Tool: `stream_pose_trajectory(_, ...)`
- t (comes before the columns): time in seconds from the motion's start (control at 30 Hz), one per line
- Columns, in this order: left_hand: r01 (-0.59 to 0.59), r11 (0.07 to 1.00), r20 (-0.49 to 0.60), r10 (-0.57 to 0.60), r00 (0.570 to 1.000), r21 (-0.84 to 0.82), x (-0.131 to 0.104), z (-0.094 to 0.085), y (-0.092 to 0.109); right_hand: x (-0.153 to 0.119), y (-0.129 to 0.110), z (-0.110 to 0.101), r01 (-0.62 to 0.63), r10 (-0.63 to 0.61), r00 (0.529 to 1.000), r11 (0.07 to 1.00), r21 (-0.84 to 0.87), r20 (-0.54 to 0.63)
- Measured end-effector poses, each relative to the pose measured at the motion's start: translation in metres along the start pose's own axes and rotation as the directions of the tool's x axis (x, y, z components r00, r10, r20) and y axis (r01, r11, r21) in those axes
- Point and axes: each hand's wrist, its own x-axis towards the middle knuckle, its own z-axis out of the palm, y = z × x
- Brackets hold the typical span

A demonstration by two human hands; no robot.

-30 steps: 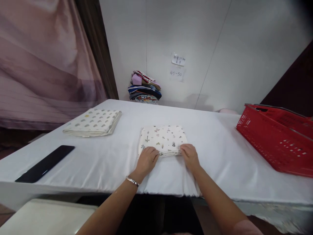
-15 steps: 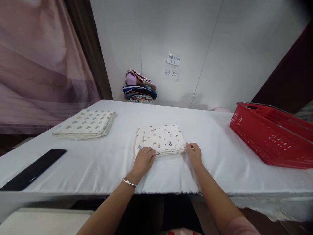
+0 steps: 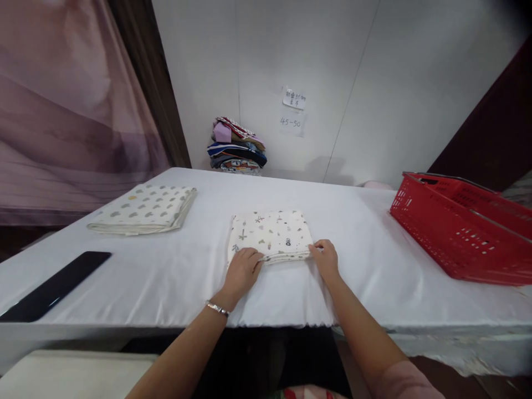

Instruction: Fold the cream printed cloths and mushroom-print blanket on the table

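Observation:
A folded white cloth (image 3: pixel 272 231) with small plant and insect prints lies flat on the white-covered table (image 3: pixel 353 238) in front of me. At its near left corner, my left hand (image 3: pixel 242 271) has its fingers curled over the edge, a silver bracelet on the wrist. My right hand (image 3: pixel 326 259) pinches the near right corner between thumb and fingers. Between the two hands, the stacked layers show along the near edge. The left thumb and the undersides of both grips are partly hidden.
Another folded cloth (image 3: pixel 143 209) with grey mushroom-like prints lies at the left, behind a black phone-like slab (image 3: pixel 56 288). A red plastic basket (image 3: pixel 461 233) stands at the right. Folded fabrics (image 3: pixel 236 147) are piled against the wall beside paper notes (image 3: pixel 293 113).
My right hand has moved slightly left, closing in on the cloth's near right corner. The left hand stays at the near left corner.

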Motion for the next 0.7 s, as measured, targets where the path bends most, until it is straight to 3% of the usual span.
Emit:
stream_pose_trajectory(0.5, 0.008, 1.000, 0.000, -0.008, 1.000, 0.010, 0.000, 0.000, 0.001, 0.000, 0.002, 0.005, -0.063, 0.060, 0.998, 0.991, 0.121, 0.025)
stream_pose_trajectory(0.7, 0.017, 1.000, -0.014, -0.017, 1.000, -0.009, 0.000, 0.000, 0.001, -0.002, -0.009, -0.003, 0.021, 0.009, 0.993, 0.971, 0.240, -0.122)
